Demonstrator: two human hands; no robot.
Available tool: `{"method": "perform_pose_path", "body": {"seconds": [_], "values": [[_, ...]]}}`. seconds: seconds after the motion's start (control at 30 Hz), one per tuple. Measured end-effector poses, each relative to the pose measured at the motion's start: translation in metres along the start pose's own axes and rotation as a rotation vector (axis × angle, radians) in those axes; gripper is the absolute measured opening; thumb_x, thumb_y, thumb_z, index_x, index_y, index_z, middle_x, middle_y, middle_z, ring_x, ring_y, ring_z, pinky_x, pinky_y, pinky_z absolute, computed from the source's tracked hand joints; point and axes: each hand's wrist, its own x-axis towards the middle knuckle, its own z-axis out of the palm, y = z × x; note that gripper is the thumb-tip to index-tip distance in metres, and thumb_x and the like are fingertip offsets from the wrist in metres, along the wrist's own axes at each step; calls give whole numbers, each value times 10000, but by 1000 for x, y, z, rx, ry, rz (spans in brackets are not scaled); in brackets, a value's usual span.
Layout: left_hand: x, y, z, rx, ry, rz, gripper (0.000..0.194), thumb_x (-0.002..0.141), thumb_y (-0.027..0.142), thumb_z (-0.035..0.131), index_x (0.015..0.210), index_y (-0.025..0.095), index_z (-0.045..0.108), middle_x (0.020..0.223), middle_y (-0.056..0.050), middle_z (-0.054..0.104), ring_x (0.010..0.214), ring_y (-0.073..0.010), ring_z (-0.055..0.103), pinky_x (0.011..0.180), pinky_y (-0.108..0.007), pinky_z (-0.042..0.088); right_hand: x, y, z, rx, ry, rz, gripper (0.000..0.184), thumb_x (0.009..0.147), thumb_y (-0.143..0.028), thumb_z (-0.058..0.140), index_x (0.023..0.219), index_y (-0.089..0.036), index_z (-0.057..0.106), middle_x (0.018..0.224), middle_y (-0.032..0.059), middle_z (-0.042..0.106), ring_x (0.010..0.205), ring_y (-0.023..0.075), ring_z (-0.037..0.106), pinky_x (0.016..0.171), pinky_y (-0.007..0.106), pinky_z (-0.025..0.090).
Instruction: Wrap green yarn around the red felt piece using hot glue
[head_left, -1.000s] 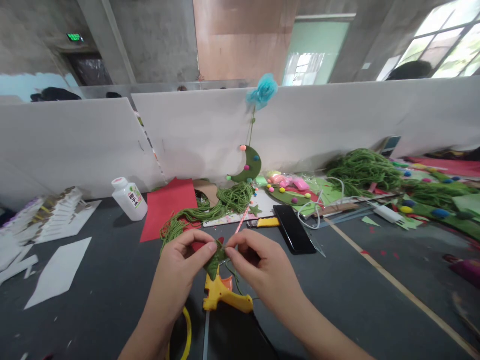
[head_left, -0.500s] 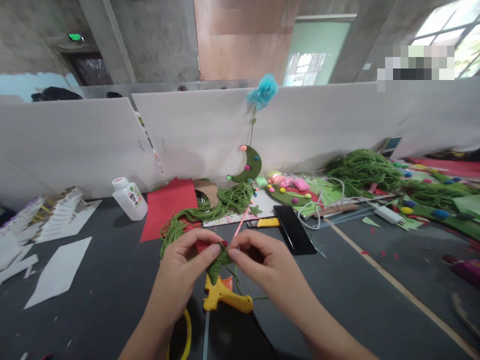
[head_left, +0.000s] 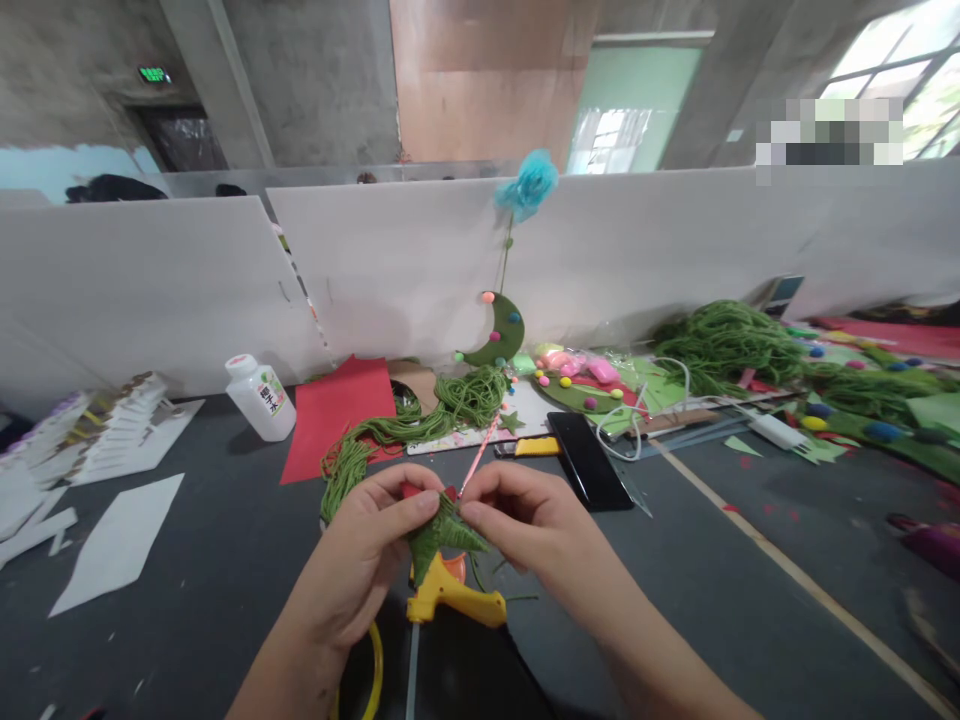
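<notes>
My left hand (head_left: 382, 535) pinches a star (head_left: 442, 540) between thumb and fingers. Green yarn covers most of the star, and red shows at its upper tip and beside my left fingers. Close against its upper right edge, my right hand (head_left: 525, 510) is closed in a pinch on green yarn, mostly hidden by the fingertips. A loose strand trails below the star. Just under my hands lies a yellow glue gun (head_left: 457, 600) with an orange trigger and a glue stick at its rear. Behind my fingers, a pink-and-white striped stick (head_left: 480, 455) slants upward.
Green yarn (head_left: 405, 430) and red sheets (head_left: 341, 410) lie ahead. A white bottle (head_left: 260, 398) stands left. A yellow cutter (head_left: 536, 447) and phone (head_left: 589, 460) lie to the right. A green moon (head_left: 499, 335) with pom-poms stands before the white partition (head_left: 405, 260).
The star has turned in my left hand, so more of its green wrapped face and points now shows. My right hand remains close beside its upper edge.
</notes>
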Motion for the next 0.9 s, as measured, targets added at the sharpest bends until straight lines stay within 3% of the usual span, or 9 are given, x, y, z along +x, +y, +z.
{"method": "perform_pose_path", "body": {"seconds": [0.2,0.33,0.5,0.67,0.73,0.8,0.9], "values": [[2,-1,-1,-162,-137,-149,92,661,170,777,648,131,694,576,6,585,527,-75,539,530,-164,455,-3,0,3,-35,-26,-98,82,760,-255,606,703,-198,619,610,-21,561,549,122,484,519,241,388],[2,-5,-2,-255,-265,-178,90,658,142,759,618,116,683,549,-1,583,488,-68,535,522,-171,456,-5,2,5,-54,25,-135,72,758,-246,619,707,-198,603,590,-40,497,539,110,429,510,234,345],[4,-10,-1,-328,-368,-213,103,695,121,724,786,97,682,582,19,547,483,-43,488,534,-157,430,-7,5,6,30,16,-143,72,740,-207,665,806,-212,637,569,-78,408,505,93,398,484,212,330],[5,-14,2,-352,-463,-219,97,739,180,718,729,110,652,544,35,485,463,-40,408,503,-151,385,-8,3,8,161,-72,-61,82,753,-257,667,718,-205,614,585,-39,561,510,109,531,510,226,429],[5,-13,2,-301,-430,-208,98,773,196,698,731,116,660,564,28,506,481,-47,426,518,-157,396,-8,2,9,180,-69,-31,107,753,-269,655,703,-202,588,591,-29,586,517,116,556,533,239,454],[6,-9,1,-155,-299,-143,127,819,240,667,751,134,670,651,4,568,574,-77,512,589,-176,440,-6,1,8,136,-24,-19,101,753,-256,639,695,-200,578,548,-48,542,488,106,518,511,229,426],[5,-2,-4,102,-33,157,231,863,375,604,788,174,691,884,-40,656,832,-159,603,752,-247,483,-2,0,4,15,81,-27,83,734,-214,621,669,-195,574,498,-80,428,448,83,391,455,207,315]]}}
